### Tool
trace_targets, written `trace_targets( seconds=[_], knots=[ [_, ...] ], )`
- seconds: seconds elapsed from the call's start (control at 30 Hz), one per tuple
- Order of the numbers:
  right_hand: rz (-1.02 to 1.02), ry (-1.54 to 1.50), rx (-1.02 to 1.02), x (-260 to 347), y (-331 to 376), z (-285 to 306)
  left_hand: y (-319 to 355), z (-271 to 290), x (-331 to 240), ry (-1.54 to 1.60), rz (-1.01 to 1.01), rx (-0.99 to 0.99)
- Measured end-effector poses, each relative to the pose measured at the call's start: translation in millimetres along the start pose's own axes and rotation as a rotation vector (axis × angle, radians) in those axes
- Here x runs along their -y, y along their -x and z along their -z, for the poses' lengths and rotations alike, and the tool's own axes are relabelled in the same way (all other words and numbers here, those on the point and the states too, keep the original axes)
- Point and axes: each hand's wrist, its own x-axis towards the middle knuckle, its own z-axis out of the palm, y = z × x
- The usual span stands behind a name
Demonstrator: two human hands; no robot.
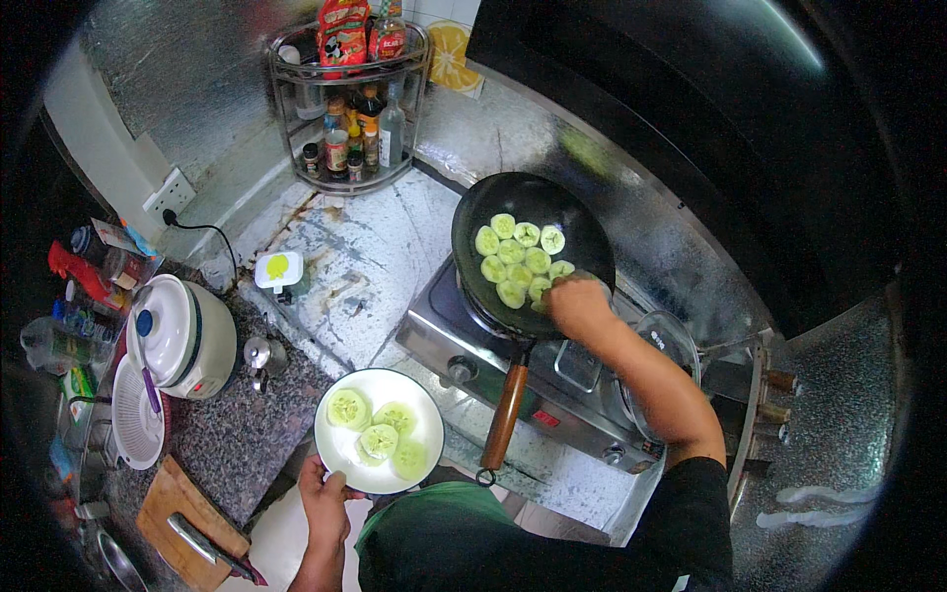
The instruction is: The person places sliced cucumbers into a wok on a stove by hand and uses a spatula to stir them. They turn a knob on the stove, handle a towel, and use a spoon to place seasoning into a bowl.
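My left hand (328, 508) grips the near left rim of a white plate (335, 456), thumb on top. Several pale green cucumber slices (347, 408) lie on this plate, some overlapping. Over the near right part of a black wok (582, 212), my right hand (580, 304) reaches down with its fingers bent together. A cucumber slice (540, 307) shows partly at its fingertips; the hand covers the rest. More cucumber slices (510, 251) lie flat, side by side, across the wok's bottom. The wok's wooden handle (507, 414) points toward me.
The wok sits on a steel gas stove (434, 340), with a glass lid (669, 345) at its right. A rack of bottles (350, 118) stands in the back corner. Left are a white cooker (202, 335), a colander (135, 424) and a cutting board with a knife (187, 518).
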Motion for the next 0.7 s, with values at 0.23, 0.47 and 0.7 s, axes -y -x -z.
trace_targets(
  seconds=[0.23, 0.47, 0.7],
  knots=[
    [0.025, -0.175, -0.232, -9.1, 10.4, 17.3, 3.8, -1.8, 1.5, -0.023, -0.025, -0.022],
    [0.207, -0.510, -0.436, 46.5, 67.8, 106.0, 6.6, 9.6, -2.1, -0.049, -0.081, -0.004],
    [0.572, -0.562, -0.219, 177.1, 72.4, 91.2, 3.1, 12.3, -8.6, -0.033, -0.058, 0.070]
  ],
)
